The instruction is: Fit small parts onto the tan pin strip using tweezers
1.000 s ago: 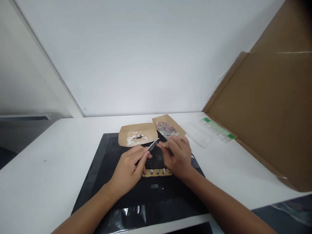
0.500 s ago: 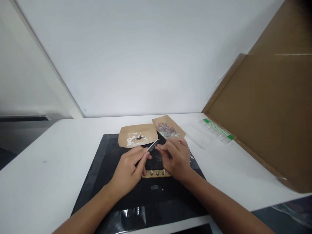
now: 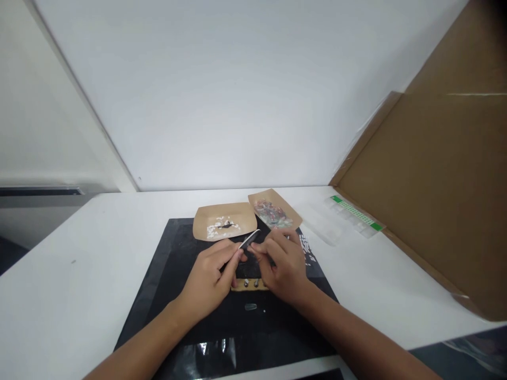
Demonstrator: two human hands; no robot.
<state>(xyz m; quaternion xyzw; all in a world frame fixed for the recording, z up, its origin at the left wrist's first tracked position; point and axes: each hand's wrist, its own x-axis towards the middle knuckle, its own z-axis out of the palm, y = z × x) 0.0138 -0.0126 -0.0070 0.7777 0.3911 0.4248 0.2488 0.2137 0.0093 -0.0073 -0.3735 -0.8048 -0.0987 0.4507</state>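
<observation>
My left hand (image 3: 214,269) is closed on a nail file (image 3: 250,239), dark on its flat side with a white edge, tilted up to the right. My right hand (image 3: 283,264) is pinched beside the file; whatever its fingertips hold is too small and hidden to make out. Below the hands lies a wooden strip (image 3: 250,285) with several small metal knobs and white bits on it, partly covered by the right hand. Closer to me, a clear false nail (image 3: 251,306) rests on the black mat (image 3: 253,338).
Behind the hands stand a cardboard tray (image 3: 202,214) with white bits and a dark piece, and another cardboard tray (image 3: 273,193) with a clear bag of small pieces. White bits (image 3: 307,248) lie right. Further right are a clear plastic case (image 3: 356,214) and a large cardboard sheet (image 3: 435,184).
My right hand has shifted slightly left and down, its fingertips closer in along the nail file, covering more of the wooden strip. My left hand keeps its hold on the file.
</observation>
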